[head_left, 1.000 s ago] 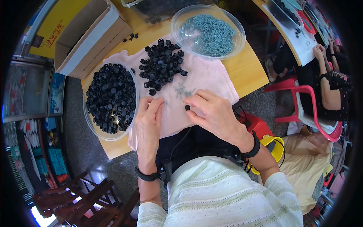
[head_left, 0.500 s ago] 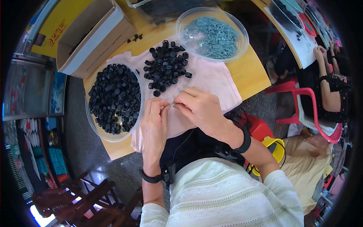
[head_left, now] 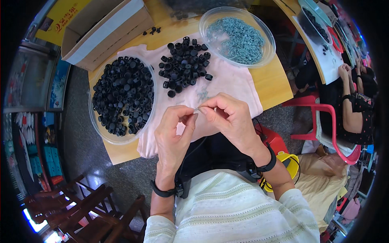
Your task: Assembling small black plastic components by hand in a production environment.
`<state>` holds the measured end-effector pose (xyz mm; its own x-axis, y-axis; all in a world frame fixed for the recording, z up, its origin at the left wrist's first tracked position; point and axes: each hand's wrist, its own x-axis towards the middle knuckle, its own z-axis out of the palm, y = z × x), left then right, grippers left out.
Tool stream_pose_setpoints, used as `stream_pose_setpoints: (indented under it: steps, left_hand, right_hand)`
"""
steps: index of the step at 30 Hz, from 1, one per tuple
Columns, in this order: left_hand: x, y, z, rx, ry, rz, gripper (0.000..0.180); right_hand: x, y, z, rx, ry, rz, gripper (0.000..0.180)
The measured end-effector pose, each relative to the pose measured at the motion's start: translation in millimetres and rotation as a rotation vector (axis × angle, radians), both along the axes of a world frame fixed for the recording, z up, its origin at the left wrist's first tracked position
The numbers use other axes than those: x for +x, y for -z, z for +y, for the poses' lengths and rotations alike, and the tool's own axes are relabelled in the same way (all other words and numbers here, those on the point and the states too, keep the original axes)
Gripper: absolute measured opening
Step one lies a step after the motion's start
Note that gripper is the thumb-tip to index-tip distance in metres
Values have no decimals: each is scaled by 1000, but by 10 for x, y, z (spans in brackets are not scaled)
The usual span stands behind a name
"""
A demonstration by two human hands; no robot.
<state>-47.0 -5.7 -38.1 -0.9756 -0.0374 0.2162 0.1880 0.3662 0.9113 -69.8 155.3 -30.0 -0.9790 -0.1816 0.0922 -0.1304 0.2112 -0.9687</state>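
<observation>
Over the pink cloth [head_left: 239, 91], my left hand [head_left: 173, 125] and my right hand [head_left: 234, 123] meet fingertip to fingertip. Between them they pinch a tiny silvery piece [head_left: 196, 110], too small to make out fully. A few similar pale metal pieces [head_left: 202, 94] lie on the cloth just beyond my fingers. Farther off is a loose heap of black plastic caps [head_left: 184, 67]. To the left, a clear round tub [head_left: 117, 142] holds many more black caps. A second clear tub [head_left: 272, 48], at the far right, contains a mass of small blue-grey metal pieces.
An open cardboard box [head_left: 107, 34] stands at the table's far left, with several black bits [head_left: 153, 30] beside it. Right of the table are a red plastic chair [head_left: 334, 125] and a yellow container [head_left: 288, 164]. Another person's arm [head_left: 351, 105] rests by a neighbouring table.
The view has shifted slightly. My hands appear farther right, still pinching together, and the left fingers are more bent. The metal pieces on the cloth show more clearly.
</observation>
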Motion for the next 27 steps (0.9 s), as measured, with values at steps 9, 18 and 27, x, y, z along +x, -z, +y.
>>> stream_pose_setpoints:
  steps: [9,18,27]
  left_hand:
    - [42,39,32,-23,-37,17,11]
    - [55,-30,104,160,-9,-315,15]
    - [97,-47,159,372,-79,-270,12]
  right_hand:
    - [26,-44,42,60,-22,39,6]
    - [30,86,5,238,92,460,13]
    - [89,-78,19,77,44,171,12]
